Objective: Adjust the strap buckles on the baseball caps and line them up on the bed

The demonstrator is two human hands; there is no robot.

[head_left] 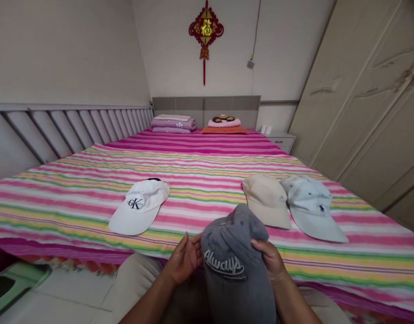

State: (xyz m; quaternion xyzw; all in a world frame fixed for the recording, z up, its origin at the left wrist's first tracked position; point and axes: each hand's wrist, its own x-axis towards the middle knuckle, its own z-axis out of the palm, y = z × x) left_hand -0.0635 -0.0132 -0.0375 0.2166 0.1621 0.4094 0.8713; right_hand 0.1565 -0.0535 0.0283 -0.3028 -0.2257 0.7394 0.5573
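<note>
A dark grey baseball cap (234, 243) with white "Always" lettering is held up in front of me, brim pointing down towards my lap. My right hand (271, 258) grips its right edge, thumb on the outside and the other fingers hidden behind it. At the cap's left side is my left hand (186, 258), palm up with its fingers apart; the fingertips reach the cap's edge. On the bed beyond lie a white cap (142, 204) with "CK" letters to the left, and to the right a beige cap (266, 198) touching a pale blue cap (310, 204).
The bed has a striped sheet (193, 175). Folded purple bedding (173, 123) and a pink-and-orange pile (225, 126) lie by the headboard (180, 105). A railing (75, 130) runs along the left, a wardrobe (358, 90) stands right, and a green stool (21, 281) is lower left.
</note>
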